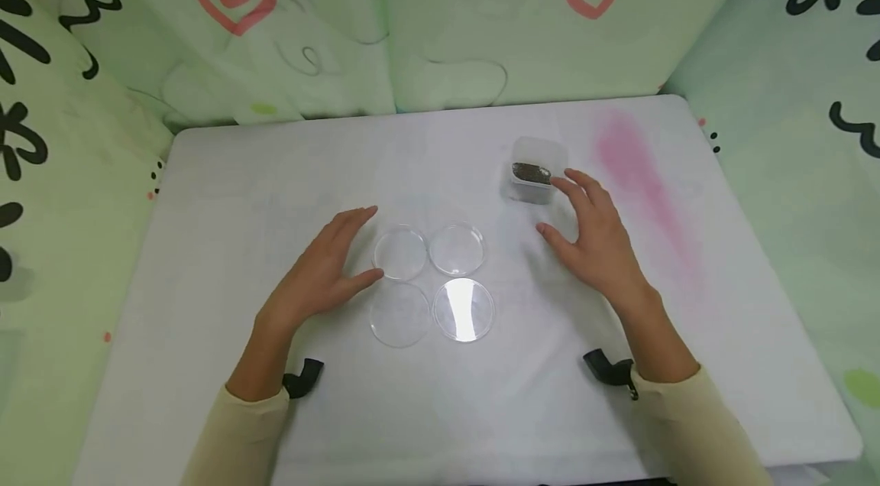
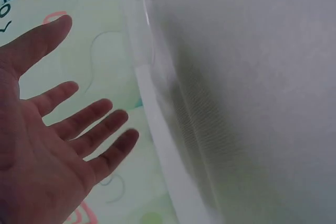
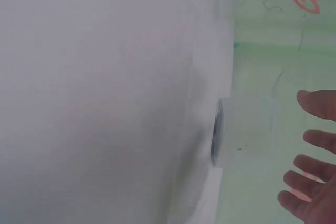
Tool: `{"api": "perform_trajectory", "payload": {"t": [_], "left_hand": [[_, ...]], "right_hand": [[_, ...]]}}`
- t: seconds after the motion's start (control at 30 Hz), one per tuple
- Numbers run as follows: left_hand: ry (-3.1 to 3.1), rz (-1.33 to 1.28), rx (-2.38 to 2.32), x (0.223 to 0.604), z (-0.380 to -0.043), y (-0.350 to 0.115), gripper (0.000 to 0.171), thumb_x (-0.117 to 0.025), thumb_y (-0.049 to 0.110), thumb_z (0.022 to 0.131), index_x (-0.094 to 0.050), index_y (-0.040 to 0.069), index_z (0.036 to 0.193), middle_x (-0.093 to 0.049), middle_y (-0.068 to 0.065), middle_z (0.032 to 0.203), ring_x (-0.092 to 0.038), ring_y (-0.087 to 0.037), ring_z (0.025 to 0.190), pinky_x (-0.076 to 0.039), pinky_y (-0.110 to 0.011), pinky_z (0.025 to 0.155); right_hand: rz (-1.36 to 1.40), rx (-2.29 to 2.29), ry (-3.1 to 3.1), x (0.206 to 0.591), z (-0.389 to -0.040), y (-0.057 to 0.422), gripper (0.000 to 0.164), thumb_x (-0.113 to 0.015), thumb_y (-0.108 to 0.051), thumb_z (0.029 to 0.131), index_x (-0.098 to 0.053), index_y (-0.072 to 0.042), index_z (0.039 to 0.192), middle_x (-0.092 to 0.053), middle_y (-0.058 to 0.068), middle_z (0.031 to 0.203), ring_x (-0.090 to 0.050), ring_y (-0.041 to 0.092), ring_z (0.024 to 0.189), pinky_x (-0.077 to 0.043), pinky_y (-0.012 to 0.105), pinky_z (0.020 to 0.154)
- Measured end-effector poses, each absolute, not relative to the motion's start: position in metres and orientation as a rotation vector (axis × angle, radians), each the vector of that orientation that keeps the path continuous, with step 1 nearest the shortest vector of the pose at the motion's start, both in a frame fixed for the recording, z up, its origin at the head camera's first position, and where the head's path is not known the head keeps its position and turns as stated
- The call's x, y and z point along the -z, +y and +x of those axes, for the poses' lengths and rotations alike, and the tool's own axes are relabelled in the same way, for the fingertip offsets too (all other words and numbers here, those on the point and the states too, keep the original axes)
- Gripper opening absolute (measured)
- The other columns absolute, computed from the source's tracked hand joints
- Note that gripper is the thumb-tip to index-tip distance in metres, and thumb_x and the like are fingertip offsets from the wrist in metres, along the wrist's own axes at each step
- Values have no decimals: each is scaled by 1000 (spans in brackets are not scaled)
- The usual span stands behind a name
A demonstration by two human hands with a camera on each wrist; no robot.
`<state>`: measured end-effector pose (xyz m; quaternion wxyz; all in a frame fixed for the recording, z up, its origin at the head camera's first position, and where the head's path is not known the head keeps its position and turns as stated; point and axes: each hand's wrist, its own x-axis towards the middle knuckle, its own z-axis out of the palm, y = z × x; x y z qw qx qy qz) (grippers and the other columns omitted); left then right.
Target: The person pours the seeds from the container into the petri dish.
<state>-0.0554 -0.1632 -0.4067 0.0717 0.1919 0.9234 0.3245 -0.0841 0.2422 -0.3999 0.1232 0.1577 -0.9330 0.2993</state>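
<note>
My left hand [image 1: 319, 268] hovers with spread fingers at the left of several clear round dishes [image 1: 457, 249] grouped on the white table. Its thumb tip overlaps the rim of the back left dish [image 1: 401, 253] in the head view. Further back on the right stands a small translucent plastic box [image 1: 541, 152] with dark, speckled matter [image 1: 532, 173] low inside. My right hand [image 1: 594, 241], fingers apart and slightly bent, is just right of this box, its fingertips overlapping the near right corner. In the right wrist view the box [image 3: 247, 129] shows beyond the thumb and fingers. Nothing is held in either palm.
A white cloth-like cover lies over the table [image 1: 275, 180], with a pink patch [image 1: 639, 165] at the back right. Pale green curtains [image 1: 440, 27] with hearts and black marks enclose the back and sides. Black mounts [image 1: 304, 379] sit at both wrists.
</note>
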Motion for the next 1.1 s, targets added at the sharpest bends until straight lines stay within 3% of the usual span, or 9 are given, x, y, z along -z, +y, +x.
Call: {"api": "perform_trajectory", "payload": {"t": [0.23, 0.47, 0.6, 0.77, 1.1], "left_hand": [[2631, 553, -1027, 415, -78, -156, 90, -88, 27, 82, -41, 15, 159, -50, -12, 140, -55, -31, 124, -49, -51, 104], [2568, 521, -1003, 420, -88, -146, 95, -93, 25, 76, -45, 11, 157, -52, -13, 129, -59, -30, 115, -52, -47, 99], [2574, 502, -977, 419, -89, -143, 97, -94, 25, 74, -45, 9, 156, -52, -14, 127, -58, -30, 113, -52, -47, 98], [2578, 483, -956, 418, -88, -141, 99, -95, 26, 72, -46, 8, 156, -51, -15, 127, -59, -31, 113, -51, -49, 101], [2572, 434, -963, 420, -87, -139, 92, -96, 25, 72, -52, 11, 152, -50, -14, 126, -58, -32, 115, -50, -50, 102]], "right_hand": [[334, -1087, -2780, 394, -123, 253, 76, -82, -8, 84, -47, -4, 150, -45, 23, 150, -46, 42, 138, -40, 62, 110], [161, -1257, -2953, 396, -150, 259, 98, -86, -13, 83, -27, -4, 161, -34, 23, 160, -40, 44, 147, -37, 58, 118], [101, -1313, -3044, 398, -162, 258, 107, -88, -18, 83, -20, -10, 165, -32, 20, 165, -40, 46, 147, -37, 60, 118], [36, -1323, -3105, 404, -171, 257, 110, -87, -21, 83, -16, -17, 167, -29, 18, 168, -38, 47, 148, -36, 63, 116], [82, -1394, -3024, 408, -171, 255, 101, -87, -18, 84, -25, -11, 163, -42, 18, 160, -41, 44, 147, -36, 59, 118]]}}
